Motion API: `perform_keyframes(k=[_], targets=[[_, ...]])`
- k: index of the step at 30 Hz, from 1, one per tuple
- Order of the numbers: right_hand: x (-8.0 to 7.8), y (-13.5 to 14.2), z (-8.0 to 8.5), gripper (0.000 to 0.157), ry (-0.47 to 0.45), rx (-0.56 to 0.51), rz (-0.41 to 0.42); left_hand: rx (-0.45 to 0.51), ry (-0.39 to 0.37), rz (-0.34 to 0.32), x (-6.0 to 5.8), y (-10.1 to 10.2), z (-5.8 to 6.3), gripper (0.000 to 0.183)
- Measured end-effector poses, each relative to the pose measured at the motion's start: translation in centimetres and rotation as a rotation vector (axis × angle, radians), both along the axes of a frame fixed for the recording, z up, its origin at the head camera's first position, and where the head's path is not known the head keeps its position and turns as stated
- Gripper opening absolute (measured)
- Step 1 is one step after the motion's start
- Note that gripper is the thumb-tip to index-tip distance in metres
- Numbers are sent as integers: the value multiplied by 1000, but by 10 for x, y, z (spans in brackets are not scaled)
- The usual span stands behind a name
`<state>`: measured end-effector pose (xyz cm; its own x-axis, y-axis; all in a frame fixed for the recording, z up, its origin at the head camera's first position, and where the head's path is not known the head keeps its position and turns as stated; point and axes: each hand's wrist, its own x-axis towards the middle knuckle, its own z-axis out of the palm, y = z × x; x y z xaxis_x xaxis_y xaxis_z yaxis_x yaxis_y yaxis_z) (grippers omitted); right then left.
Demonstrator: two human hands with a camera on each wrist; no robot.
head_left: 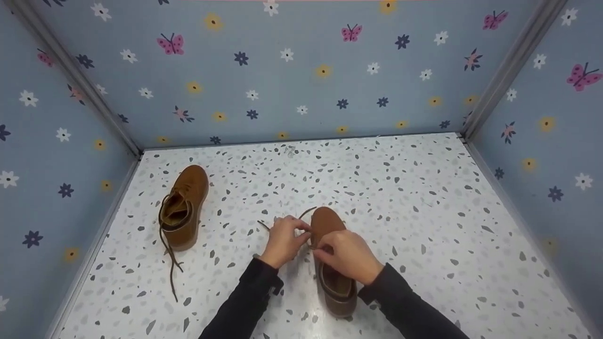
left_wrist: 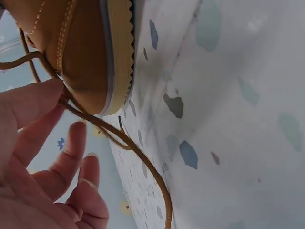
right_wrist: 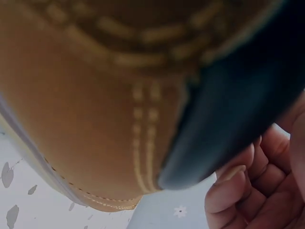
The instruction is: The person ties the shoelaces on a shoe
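A brown lace-up shoe (head_left: 327, 220) stands on the floor, toe pointing away from me. At its left side my left hand (head_left: 282, 241) pinches a brown shoelace (left_wrist: 151, 164) between thumb and fingertips, the other fingers loosely bent. The lace runs past the shoe's toe and trails down in the left wrist view. My right hand (head_left: 349, 254) is over the shoe's lacing, its thumb and fingers pinching the lace close to the left hand. The dark padded collar (right_wrist: 228, 109) hides part of the right fingers in the right wrist view.
A matching brown shoe (head_left: 194, 183) stands to the left, its loose laces (head_left: 172, 273) trailing toward me on the speckled floor (head_left: 424, 226). Blue panels (head_left: 301, 84) with flowers and butterflies close in the back and both sides.
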<state>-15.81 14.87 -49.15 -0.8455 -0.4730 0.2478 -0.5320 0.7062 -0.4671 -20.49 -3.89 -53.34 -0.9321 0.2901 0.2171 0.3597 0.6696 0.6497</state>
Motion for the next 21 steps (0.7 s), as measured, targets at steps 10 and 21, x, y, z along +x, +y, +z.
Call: perform_keyframes(k=[10, 21], targets=[[-1, 5, 1, 17, -137, -90, -55, 179, -120, -33, 12, -8, 21, 11], [-5, 13, 11, 25, -193, -141, -69, 472, -450, -22, 38, -12, 29, 23]])
